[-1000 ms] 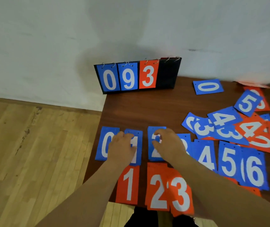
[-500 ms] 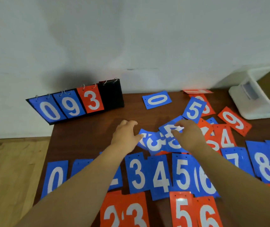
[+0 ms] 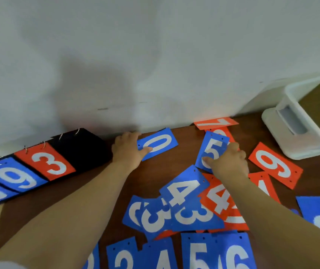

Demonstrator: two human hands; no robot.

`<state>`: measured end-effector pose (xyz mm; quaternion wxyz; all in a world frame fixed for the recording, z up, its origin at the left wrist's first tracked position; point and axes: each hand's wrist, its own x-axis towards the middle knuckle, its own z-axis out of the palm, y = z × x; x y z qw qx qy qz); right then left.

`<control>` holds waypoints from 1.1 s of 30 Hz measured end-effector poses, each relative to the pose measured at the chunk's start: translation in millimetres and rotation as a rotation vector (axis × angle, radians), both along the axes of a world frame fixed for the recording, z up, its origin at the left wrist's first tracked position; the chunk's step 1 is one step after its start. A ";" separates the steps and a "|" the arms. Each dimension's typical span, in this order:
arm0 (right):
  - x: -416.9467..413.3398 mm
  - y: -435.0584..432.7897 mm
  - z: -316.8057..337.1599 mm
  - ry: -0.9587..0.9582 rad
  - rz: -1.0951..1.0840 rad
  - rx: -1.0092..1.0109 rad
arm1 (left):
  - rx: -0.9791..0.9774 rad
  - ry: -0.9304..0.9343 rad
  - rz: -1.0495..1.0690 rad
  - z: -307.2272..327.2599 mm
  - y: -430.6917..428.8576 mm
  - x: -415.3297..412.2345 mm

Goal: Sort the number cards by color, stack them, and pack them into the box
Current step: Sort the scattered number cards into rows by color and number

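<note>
Grey-white wall (image 3: 155, 55) fills the whole upper half of the frame. Below it is the brown counter (image 3: 188, 153), running from the left edge to the lower right.

Black flip scoreboard (image 3: 81, 150) stands at centre left against the wall, tilted in view, showing a red 3 and a blue 9; the leftmost digit is cut off at the frame edge. White box (image 3: 306, 148) sits at the upper right on the counter, open at the top with a brown inside.

Loose cards are spread over centre and lower right. A row of blue cards (image 3: 200, 253) lies along the bottom edge, approx. side by side. Above that is an overlapping heap: blue 3 (image 3: 194, 214), blue 4 (image 3: 182, 189) and red 4 (image 3: 219, 199). Red 9 (image 3: 275, 165) lies alone near the box, and red 7 (image 3: 215, 123) is against the wall.

My left grip (image 3: 128, 150) is at the left end of the blue 0 card (image 3: 161, 144), thumb flat on its face and fingers beyond the card's edge near the wall. Can't tell if I'm actually grasping it.

My right grip (image 3: 231, 162) grasps the blue 5 card (image 3: 213, 144) right of centre, w/ the thumb on the face and the fingers curled at its right edge.
</note>
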<state>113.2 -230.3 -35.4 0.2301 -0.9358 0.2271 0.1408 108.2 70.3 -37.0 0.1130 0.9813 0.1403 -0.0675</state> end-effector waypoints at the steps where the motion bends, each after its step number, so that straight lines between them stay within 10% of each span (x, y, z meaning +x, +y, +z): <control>1: 0.6 -0.4 -2.5 -0.014 0.002 0.022 | 0.018 0.017 -0.022 -5.1 -0.5 2.7; 18: 22.4 6.9 4.8 0.120 -0.127 0.129 | -0.219 -0.143 0.112 -14.1 -5.0 8.1; 33: -79.1 -46.2 69.3 -0.330 0.069 0.514 | -0.719 -0.186 0.118 102.6 -53.3 -114.0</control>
